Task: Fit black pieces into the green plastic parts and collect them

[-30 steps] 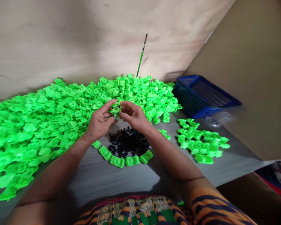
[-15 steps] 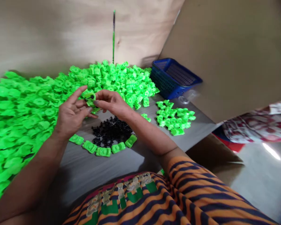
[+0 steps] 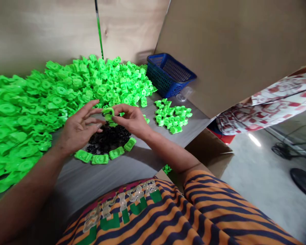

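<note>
My right hand (image 3: 132,120) pinches a small green plastic toy car body (image 3: 108,115) between thumb and fingertips. Dark bits, like a wheel axle, show on the car body. Just to its left is my left hand (image 3: 79,127), fingers spread and curving toward the car body; whether a fingertip touches it I cannot tell. Below both hands lies a pile of small black parts (image 3: 107,139), which look like wheel axles. Several green car bodies (image 3: 100,159) form a curved row along the near side of that pile.
A large heap of green car bodies (image 3: 58,90) covers the table's back and left. A smaller green group (image 3: 173,115) lies right, near a blue basket (image 3: 168,76) and a clear plastic piece (image 3: 182,97). Beyond the table edge are a cardboard box (image 3: 211,149) and another person's patterned clothing (image 3: 270,105).
The view has swung to the right, so the table appears further left. The car body now sits in my right fingertips, and my left fingers have come away from around it.
</note>
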Tool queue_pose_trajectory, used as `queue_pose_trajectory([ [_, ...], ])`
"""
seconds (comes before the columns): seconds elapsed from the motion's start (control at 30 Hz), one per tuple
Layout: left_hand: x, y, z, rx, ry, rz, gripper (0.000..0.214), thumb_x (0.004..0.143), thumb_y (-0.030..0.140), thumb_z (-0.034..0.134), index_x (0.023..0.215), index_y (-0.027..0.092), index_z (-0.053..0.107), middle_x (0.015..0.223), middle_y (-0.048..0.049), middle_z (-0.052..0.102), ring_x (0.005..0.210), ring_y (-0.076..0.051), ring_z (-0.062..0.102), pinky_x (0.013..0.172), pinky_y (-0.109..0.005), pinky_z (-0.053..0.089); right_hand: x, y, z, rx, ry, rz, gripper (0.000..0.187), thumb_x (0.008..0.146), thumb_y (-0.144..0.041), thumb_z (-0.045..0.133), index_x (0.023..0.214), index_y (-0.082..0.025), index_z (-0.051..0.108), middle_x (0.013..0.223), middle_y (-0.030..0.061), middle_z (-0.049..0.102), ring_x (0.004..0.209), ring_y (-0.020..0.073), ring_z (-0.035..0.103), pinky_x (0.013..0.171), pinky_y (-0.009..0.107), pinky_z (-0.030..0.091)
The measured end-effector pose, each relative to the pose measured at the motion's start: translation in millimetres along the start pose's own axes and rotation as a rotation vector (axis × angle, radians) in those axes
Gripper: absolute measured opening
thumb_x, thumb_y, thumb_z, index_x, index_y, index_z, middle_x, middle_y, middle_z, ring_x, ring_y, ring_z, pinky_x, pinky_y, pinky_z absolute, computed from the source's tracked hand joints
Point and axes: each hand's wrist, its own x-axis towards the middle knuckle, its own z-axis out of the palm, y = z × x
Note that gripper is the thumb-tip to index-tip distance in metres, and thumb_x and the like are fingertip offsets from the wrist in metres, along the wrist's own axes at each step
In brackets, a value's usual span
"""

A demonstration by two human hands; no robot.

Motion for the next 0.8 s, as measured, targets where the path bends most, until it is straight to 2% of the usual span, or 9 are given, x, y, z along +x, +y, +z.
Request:
queue_pose_trajectory([
  [0.07,-1.0,2.1,-0.9,0.08,0.048,0.015,0.069,0.074,0.025,0.078,0.141,0.021,0.064,0.129,-0.0136,0.073,0.089,-0.022,0.078,0.064,-0.029,0.067,-8.7,1.7,-32.0,-0.118,0.081,-0.004,0.025,0.081,-0.042,0.074,0.077,-0.021,0.061,0.094,0.0032,0.069,0.09,0.0166,0.062,0.082,0.031,0.051],
  [0.17,-2.3,10.6,-2.4,0.178,0.112,0.055,0.053,0.075,0.028,0.075,0.127,0.017,0.073,0.12,-0.0125,0.077,0.085,-0.021,0.077,0.065,-0.031,0.067,-18.4,9.4,-87.0,-0.513,0.214,0.012,0.012,0.082,-0.031,0.066,0.08,-0.02,0.062,0.083,0.0019,0.066,0.076,0.016,0.056,0.074,0.031,0.047],
  [0.23,-4.4,18.4,-1.3,0.209,0.115,0.045,0.043,0.076,0.029,0.075,0.117,0.015,0.077,0.114,-0.0114,0.079,0.083,-0.021,0.077,0.067,-0.033,0.068,-22.9,19.2,-117.8,-0.803,0.228,0.048,0.004,0.081,-0.023,0.061,0.081,-0.02,0.063,0.082,0.0039,0.066,0.077,0.0185,0.056,0.076,0.033,0.046],
  [0.3,-7.3,25.8,0.9,0.223,0.079,0.016,0.037,0.076,0.029,0.075,0.109,0.014,0.079,0.107,-0.0105,0.081,0.081,-0.022,0.078,0.068,-0.034,0.068,-25.8,31.5,-138.1,-1.042,0.186,0.104,0.008,0.082,-0.019,0.057,0.084,-0.02,0.064,0.086,0.0086,0.068,0.084,0.0232,0.058,0.08,0.036,0.045],
  [0.4,-11.5,33.2,3.7,0.222,0.026,0.001,0.032,0.074,0.029,0.076,0.102,0.015,0.081,0.094,-0.0091,0.082,0.08,-0.024,0.079,0.065,-0.034,0.067,-26.6,49.7,-150.7,-1.273,0.079,0.182,0.016,0.086,-0.018,0.053,0.092,-0.017,0.067,0.096,0.0161,0.068,0.096,0.0298,0.058,0.084,0.039,0.043],
  [0.5,-13.4,35.0,3.8,0.226,0.016,0.017,0.028,0.075,0.031,0.074,0.097,0.016,0.082,0.089,-0.0087,0.082,0.077,-0.024,0.079,0.064,-0.033,0.066,-23.4,62.3,-153.6,-1.383,0.032,0.221,0.024,0.091,-0.019,0.05,0.104,-0.014,0.069,0.105,0.0204,0.066,0.105,0.0335,0.054,0.086,0.042,0.042],
  [0.7,-12.0,31.1,0.2,0.292,0.012,0.042,0.025,0.078,0.032,0.072,0.094,0.016,0.083,0.092,-0.0088,0.083,0.078,-0.022,0.079,0.071,-0.033,0.065,-19.3,64.1,-157.8,-1.461,0.035,0.333,0.033,0.095,-0.019,0.045,0.116,-0.011,0.07,0.121,0.0251,0.061,0.117,0.0386,0.048,0.094,0.049,0.04],
  [0.8,-11.0,29.6,-0.3,0.306,0.005,0.044,0.025,0.079,0.031,0.07,0.095,0.016,0.083,0.092,-0.0086,0.083,0.079,-0.021,0.079,0.073,-0.033,0.065,-27.2,55.1,-150.1,-1.407,0.049,0.249,0.037,0.097,-0.024,0.048,0.127,-0.012,0.066,0.131,0.0245,0.059,0.121,0.0381,0.045,0.098,0.05,0.039],
])
